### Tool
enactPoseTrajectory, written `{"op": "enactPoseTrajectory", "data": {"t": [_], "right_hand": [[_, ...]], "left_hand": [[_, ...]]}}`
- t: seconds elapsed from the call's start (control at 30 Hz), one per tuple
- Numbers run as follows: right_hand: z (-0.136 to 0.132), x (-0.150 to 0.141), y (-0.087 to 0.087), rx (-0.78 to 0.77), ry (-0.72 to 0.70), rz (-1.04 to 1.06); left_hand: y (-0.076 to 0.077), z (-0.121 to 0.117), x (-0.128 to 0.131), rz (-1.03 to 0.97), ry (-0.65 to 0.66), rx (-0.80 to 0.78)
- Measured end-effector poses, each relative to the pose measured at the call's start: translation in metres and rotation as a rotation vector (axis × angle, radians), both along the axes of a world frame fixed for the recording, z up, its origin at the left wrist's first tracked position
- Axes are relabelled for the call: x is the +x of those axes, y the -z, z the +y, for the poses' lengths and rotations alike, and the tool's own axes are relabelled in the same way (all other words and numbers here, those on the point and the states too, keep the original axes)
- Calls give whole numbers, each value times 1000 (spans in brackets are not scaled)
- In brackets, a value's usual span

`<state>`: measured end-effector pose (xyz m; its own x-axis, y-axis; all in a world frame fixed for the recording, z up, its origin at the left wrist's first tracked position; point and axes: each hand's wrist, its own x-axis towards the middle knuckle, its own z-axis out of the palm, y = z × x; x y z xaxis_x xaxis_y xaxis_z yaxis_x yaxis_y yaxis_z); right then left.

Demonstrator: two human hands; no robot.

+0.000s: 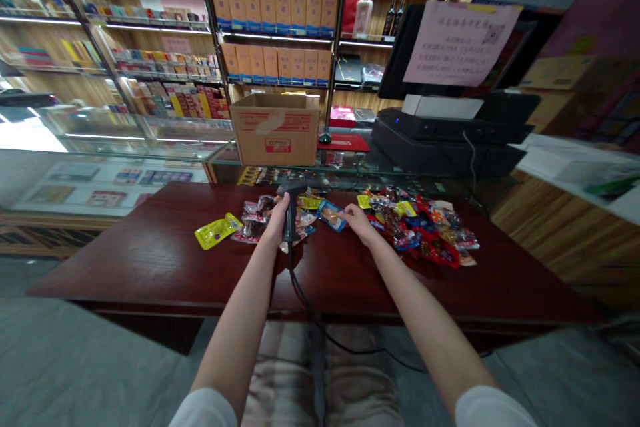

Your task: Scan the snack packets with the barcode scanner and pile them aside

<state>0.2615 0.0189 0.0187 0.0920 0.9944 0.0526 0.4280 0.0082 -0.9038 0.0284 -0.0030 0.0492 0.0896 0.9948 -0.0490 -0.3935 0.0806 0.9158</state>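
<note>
My left hand [278, 220] is wrapped round the handle of a black barcode scanner [290, 213], its head turned toward the far side of the desk. Between finger and thumb, my right hand [357, 221] pinches the edge of a small blue snack packet [331, 215]. Beneath and beside the scanner lies a pile of snack packets [253, 221], partly hidden by my left hand. A yellow packet [218, 231] rests apart at the left. To the right of my right hand spreads a larger heap of mixed snack packets [420, 230] in red, yellow and clear wrappers.
The dark red desk [165, 267] meets a glass counter carrying an open cardboard box [276, 130]. A black monitor with a paper sign [460, 43] stands at right. The scanner's black cable [340, 345] droops over the front edge. Stocked shelves [273, 30] line the back.
</note>
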Motion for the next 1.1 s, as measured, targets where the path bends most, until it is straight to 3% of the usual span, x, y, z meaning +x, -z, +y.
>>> {"op": "enactPoseTrajectory", "data": {"t": [0.17,0.27,0.5,0.77,1.1], "right_hand": [[-21,30,1,8,-61,582],[-23,34,2,28,-6,736],[-18,36,3,81,-54,687],[-16,27,12,89,-112,624],[-24,21,4,116,-198,518]], "left_hand": [[-2,-5,8,17,150,-14],[-4,-8,12,64,192,-28],[1,-10,16,60,255,-25],[-1,-15,21,103,546,95],[9,-21,38,89,541,132]]}}
